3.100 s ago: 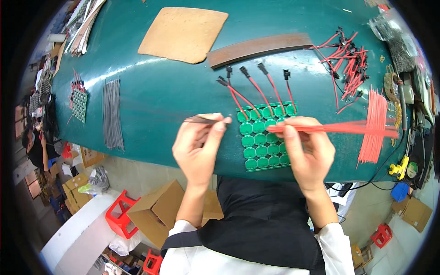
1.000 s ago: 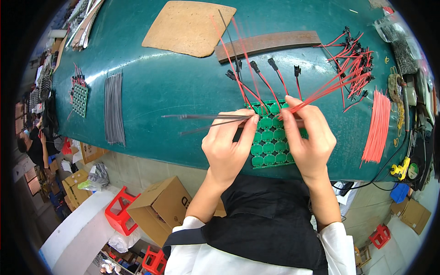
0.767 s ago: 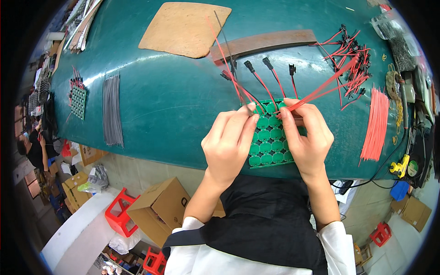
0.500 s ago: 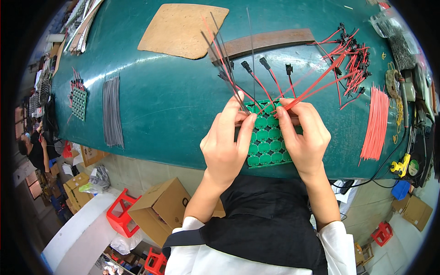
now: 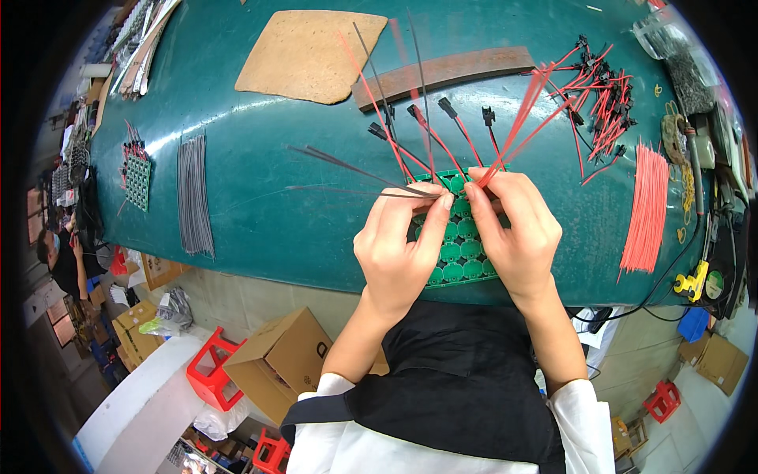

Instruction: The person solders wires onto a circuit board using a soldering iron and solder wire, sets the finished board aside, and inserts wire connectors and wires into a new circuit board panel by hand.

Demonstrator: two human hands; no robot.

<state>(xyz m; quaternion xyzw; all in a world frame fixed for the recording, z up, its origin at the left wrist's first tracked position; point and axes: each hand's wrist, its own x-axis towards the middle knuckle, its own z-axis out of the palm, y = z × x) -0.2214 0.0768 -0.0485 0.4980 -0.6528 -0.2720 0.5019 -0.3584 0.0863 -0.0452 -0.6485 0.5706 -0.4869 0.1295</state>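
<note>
A green circuit board panel (image 5: 452, 253) lies near the table's front edge, partly covered by both hands. Several red-and-black leads with black connectors (image 5: 448, 108) stick out from its far side. Pinched between thumb and fingers of my left hand (image 5: 403, 237) are several black wires (image 5: 355, 167), which fan out to the left. My right hand (image 5: 513, 225) grips a few red wires (image 5: 525, 118) that point up and to the right, blurred at their ends. The fingertips of both hands nearly meet over the panel's far rows. Other thin red and black wires stand upright between them.
On the green table (image 5: 300, 213) lie a black wire bundle (image 5: 194, 193), a smaller board (image 5: 137, 183), a red wire bundle (image 5: 647, 209) and a heap of connector leads (image 5: 604, 107). A brown bar (image 5: 450, 77) and a tan sheet (image 5: 312, 55) are farther back.
The black wires in my left hand have swung from upright down to the left. My right hand has shifted slightly left, and its red wires point more steeply upward.
</note>
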